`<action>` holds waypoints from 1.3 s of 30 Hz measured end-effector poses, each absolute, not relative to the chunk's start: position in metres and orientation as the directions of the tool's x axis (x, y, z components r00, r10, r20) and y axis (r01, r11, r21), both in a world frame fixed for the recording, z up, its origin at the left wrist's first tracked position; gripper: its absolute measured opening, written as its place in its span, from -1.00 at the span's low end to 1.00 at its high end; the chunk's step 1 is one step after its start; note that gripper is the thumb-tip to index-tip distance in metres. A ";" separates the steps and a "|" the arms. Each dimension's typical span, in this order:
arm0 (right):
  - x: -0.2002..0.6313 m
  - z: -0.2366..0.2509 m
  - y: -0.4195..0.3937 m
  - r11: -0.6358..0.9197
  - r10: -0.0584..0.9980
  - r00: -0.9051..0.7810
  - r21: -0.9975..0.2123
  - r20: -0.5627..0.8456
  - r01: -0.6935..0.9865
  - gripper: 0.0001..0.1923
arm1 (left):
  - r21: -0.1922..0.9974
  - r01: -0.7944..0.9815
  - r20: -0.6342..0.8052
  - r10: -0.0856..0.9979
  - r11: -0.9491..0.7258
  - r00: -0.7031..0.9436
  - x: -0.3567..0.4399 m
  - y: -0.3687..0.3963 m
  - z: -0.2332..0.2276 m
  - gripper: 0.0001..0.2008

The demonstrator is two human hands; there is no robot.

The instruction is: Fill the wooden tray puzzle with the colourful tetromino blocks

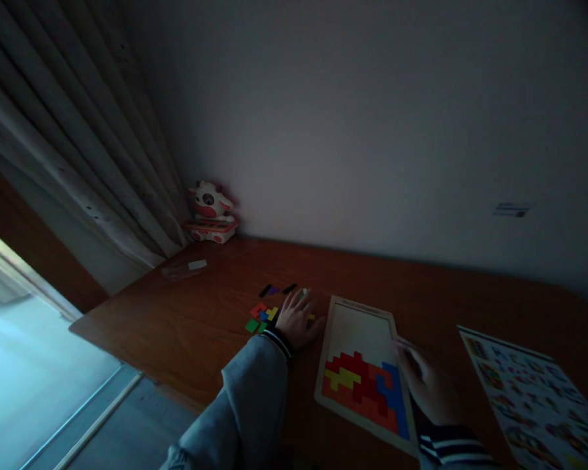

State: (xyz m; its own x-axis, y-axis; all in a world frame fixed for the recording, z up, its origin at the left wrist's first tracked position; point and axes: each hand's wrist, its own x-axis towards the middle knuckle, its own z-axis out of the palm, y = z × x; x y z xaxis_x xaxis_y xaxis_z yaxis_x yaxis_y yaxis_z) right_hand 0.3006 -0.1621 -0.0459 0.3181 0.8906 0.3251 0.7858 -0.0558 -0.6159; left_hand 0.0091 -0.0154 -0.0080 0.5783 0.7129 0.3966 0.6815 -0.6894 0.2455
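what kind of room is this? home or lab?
Probably a room in a home, at a desk by a window. Signs: a wooden desk against a plain wall, long curtains at the left, and a cow-shaped toy in the corner. The hands work at a coloured block puzzle board.

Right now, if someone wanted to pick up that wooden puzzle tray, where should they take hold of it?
Probably by its two long side rims. The wooden puzzle tray lies flat on the table, so hands would come in from left and right and pinch the raised frame. The right hand already rests at its right rim. The left rim is free, and the left hand lies on loose pieces nearby.
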 end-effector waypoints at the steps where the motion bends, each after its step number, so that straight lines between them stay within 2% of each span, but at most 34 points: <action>1: 0.301 -0.044 -0.162 -0.076 0.890 0.339 -0.633 0.305 0.770 -0.50 | 0.235 0.684 0.372 0.714 -0.691 0.593 0.012 -0.010 -0.008 -0.41; 4: 0.304 -0.043 -0.161 -0.108 0.881 0.369 -0.636 0.295 0.764 -0.50 | 0.222 0.713 0.268 0.744 -0.666 0.612 0.018 0.006 -0.010 -0.33; 8: 0.306 -0.047 -0.159 -0.062 0.879 0.322 -0.585 0.352 0.808 -0.54 | 0.210 0.745 0.184 0.774 -0.633 0.605 0.014 0.011 -0.012 -0.32; 11: 0.306 -0.052 -0.160 -0.016 0.885 0.277 -0.569 0.375 0.822 -0.56 | 0.213 0.732 0.203 0.763 -0.647 0.614 0.003 0.000 -0.012 -0.33; 17: 0.309 -0.056 -0.160 -0.045 0.893 0.314 -0.629 0.323 0.776 -0.52 | 0.231 0.755 0.338 0.778 -0.614 0.529 -0.025 -0.003 -0.006 -0.54; 20: 0.311 -0.055 -0.160 -0.060 0.895 0.331 -0.655 0.299 0.754 -0.50 | 0.246 0.789 0.319 0.816 -0.563 0.482 -0.032 0.013 -0.003 -0.43; 24: 0.311 -0.053 -0.160 -0.071 0.895 0.349 -0.682 0.279 0.728 -0.51 | 0.275 0.767 0.195 0.815 -0.580 0.546 -0.034 0.030 -0.003 -0.31; 27: 0.310 -0.050 -0.161 -0.087 0.891 0.367 -0.692 0.268 0.717 -0.52 | 0.292 0.736 0.179 0.791 -0.611 0.585 -0.036 0.028 -0.003 -0.33; 34: 0.308 -0.045 -0.164 -0.156 0.878 0.434 -0.738 0.201 0.657 -0.49 | 0.278 0.608 0.278 0.668 -0.744 0.690 -0.056 0.013 0.004 -0.46; 39: 0.308 -0.043 -0.166 -0.206 0.864 0.477 -0.751 0.162 0.628 -0.46 | 0.268 0.753 0.251 0.798 -0.602 0.548 -0.077 0.025 -0.004 -0.27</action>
State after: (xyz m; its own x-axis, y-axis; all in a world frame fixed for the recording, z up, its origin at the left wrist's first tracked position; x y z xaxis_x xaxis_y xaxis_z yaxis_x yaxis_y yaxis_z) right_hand 0.3078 -0.1656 -0.0428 0.4769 0.8639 0.1618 0.6275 -0.2058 -0.7509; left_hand -0.0769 0.0245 -0.0040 0.5484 0.7978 0.2507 0.7526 -0.6015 0.2680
